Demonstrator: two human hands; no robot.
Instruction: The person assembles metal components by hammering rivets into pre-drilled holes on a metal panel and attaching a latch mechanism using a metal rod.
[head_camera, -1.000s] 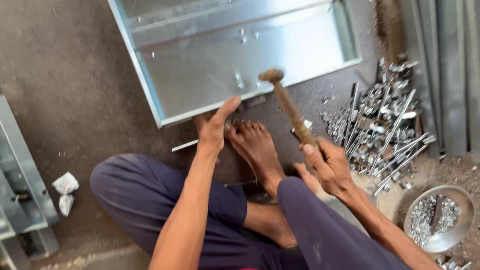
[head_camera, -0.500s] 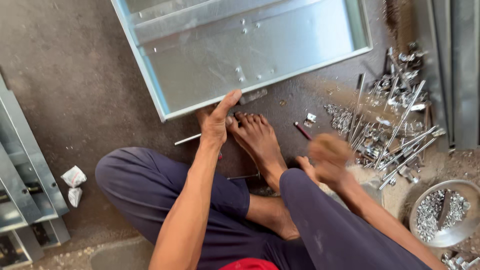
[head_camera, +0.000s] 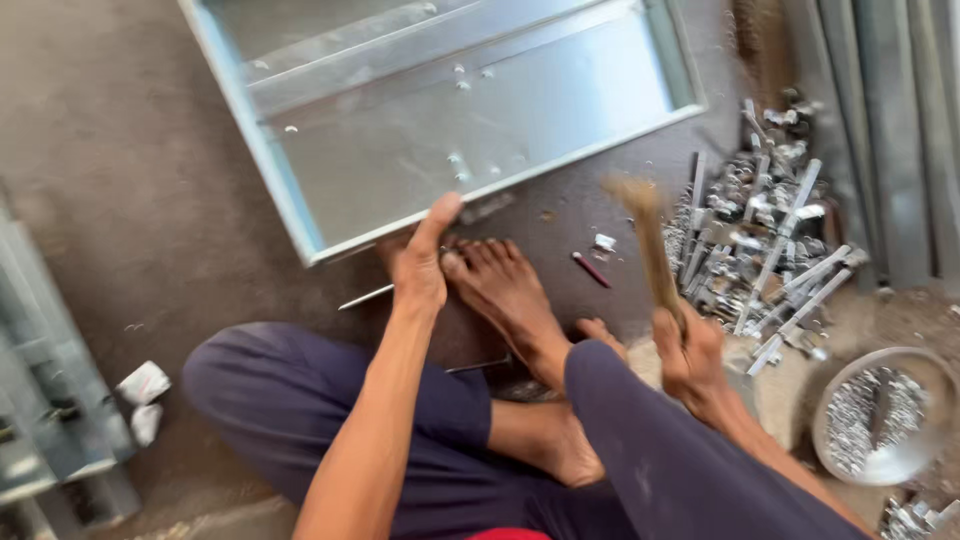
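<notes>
My left hand (head_camera: 420, 262) presses on the near edge of a large galvanised sheet-metal tray (head_camera: 420, 150) lying on the concrete floor, thumb raised against its rim. My right hand (head_camera: 690, 355) grips the wooden handle of a hammer (head_camera: 645, 235), which is raised and blurred above the floor to the right of my bare foot (head_camera: 505, 295). A thin flat metal strip (head_camera: 365, 297) sticks out under my left hand. My legs in dark blue trousers are folded in front of me.
A heap of metal bolts and brackets (head_camera: 765, 240) lies at right, with a round metal bowl (head_camera: 880, 415) of small fasteners near it. Upright metal sheets stand at far right. A grey metal frame (head_camera: 50, 400) and crumpled white scraps (head_camera: 145, 385) lie at left.
The hammer, up and then swung down to my foot, is now raised again, blurred. My left hand has stayed on the tray's edge. The view has shifted slightly.
</notes>
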